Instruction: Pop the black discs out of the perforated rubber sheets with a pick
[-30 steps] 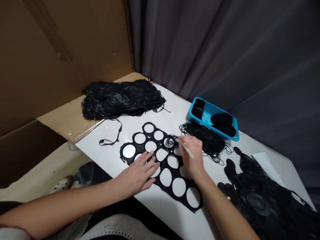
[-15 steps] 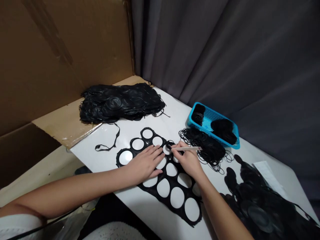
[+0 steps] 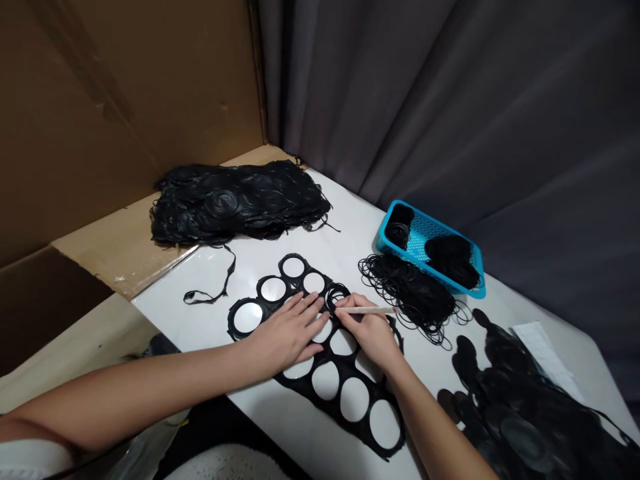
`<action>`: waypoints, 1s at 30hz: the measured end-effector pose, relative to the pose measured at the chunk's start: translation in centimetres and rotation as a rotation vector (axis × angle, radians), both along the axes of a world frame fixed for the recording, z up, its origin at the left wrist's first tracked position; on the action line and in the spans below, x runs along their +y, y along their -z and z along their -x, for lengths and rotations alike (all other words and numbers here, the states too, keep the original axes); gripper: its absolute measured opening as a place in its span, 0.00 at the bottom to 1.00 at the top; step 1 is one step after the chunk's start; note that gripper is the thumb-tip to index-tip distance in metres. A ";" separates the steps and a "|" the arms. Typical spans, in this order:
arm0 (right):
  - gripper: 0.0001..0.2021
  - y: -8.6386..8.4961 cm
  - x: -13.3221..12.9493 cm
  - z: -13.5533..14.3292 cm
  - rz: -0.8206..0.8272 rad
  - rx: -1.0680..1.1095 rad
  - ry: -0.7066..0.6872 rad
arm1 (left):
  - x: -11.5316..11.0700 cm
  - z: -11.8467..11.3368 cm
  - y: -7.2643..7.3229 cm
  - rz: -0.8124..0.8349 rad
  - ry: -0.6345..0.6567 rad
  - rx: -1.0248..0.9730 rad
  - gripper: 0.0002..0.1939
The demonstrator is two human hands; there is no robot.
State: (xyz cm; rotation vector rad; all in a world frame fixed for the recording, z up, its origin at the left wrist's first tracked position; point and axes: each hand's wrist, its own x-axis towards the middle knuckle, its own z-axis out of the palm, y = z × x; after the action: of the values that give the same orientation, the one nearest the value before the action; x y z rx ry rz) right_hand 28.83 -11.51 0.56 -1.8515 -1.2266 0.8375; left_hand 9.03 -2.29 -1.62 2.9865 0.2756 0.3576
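Note:
A thin black rubber sheet [image 3: 334, 355] with rows of large round holes lies flat on the white table. My left hand [image 3: 291, 333] rests on it, palm down with fingers stretched out. My right hand [image 3: 369, 333] pinches a slim pale stick [image 3: 369, 310] between thumb and fingers. The stick's tip is at a hole near the sheet's upper right edge, where a thin black ring [image 3: 337, 293] shows partly lifted or loose. Just right of my right hand is a heap of thin black rings [image 3: 417, 291].
A blue plastic basket [image 3: 475, 290] holding black rings stands at the back right. Stacked black rubber sheets [image 3: 240, 203] lie at the back left, near a loose black strip [image 3: 207, 297]. Black round pieces [image 3: 525, 407] and white paper [image 3: 545, 357] are at right. Cardboard [image 3: 130, 87] and a grey curtain [image 3: 450, 120] stand behind.
My right hand and the stick have shifted slightly down and left. The ring at the hole's edge shows more clearly as a loop. My left hand stays flat on the sheet.

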 end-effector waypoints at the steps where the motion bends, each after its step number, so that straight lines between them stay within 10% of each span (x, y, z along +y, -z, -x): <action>1: 0.09 0.0 0.0 0.0 -0.004 0.003 0.000 | 0.0 0.0 0.0 0.005 -0.002 -0.002 0.28; 20: 0.10 1.2 -1.0 1.6 -0.224 -0.569 -0.193 | -0.2 0.1 0.5 0.112 -0.019 -0.054 0.27; 30: 0.07 -4.5 2.4 -9.2 -0.297 -0.739 0.379 | 0.0 0.3 0.7 0.081 -0.006 -0.067 0.24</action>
State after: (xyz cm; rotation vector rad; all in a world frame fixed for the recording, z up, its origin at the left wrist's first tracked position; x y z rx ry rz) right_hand 38.00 -9.09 5.07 -2.1044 -1.2591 -0.2616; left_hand 8.73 -2.31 -2.32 2.8891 0.2845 0.4351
